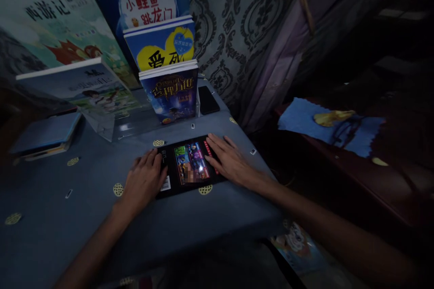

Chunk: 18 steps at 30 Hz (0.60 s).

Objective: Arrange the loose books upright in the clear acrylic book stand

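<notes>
A thin black book (170, 159) lies flat on the blue patterned tablecloth. Colourful pictures fill its middle, with a white barcode label near its left end and a red strip of lettering near its right end. My left hand (145, 174) rests palm down over the left end, its fingers lying side by side and slightly bent. On the right end lies my right hand (230, 160), its fingers stretched out and a little apart. Both hands touch the book without being wrapped round it. Parts of its two ends are hidden beneath my fingers.
Books stand behind, among them a dark blue book (172, 99) and a pale green one (40, 22). A dark phone (208, 100) lies beside the stand. More books (47, 133) are stacked at left. A blue cloth (301, 119) lies on a reddish surface at right.
</notes>
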Available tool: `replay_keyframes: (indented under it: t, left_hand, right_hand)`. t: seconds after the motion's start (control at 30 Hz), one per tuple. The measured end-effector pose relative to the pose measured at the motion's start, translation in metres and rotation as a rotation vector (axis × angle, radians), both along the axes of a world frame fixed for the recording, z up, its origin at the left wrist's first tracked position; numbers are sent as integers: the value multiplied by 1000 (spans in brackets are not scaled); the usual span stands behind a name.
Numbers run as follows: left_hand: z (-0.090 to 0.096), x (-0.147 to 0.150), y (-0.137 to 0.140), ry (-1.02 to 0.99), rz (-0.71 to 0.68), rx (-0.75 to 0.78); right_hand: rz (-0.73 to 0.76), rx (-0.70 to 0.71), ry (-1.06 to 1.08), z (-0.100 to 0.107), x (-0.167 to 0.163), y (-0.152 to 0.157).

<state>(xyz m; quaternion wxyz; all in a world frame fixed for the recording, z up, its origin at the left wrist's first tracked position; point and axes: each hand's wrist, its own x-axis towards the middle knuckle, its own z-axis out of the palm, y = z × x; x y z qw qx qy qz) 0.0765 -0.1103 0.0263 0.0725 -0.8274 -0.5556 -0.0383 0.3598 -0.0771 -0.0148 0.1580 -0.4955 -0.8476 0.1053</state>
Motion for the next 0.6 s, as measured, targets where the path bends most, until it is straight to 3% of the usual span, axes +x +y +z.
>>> replay_keyframes:
  t: [0.1, 0.3, 0.43, 0.6]
  left_hand:
    - [3, 9, 2, 21, -7, -44]
    - [-1, 48, 14, -32, -208, -163]
    - [3, 51, 14, 0, -147, -133]
    - [11, 15, 2, 13, 40, -124]
  right_hand:
    - [-4, -6, 6, 0, 1, 0]
    - [-8, 21, 61, -3, -3, 0]
    - [-18, 18, 57, -3, -3, 0]
    - [-20, 27, 33, -5, -3, 1]
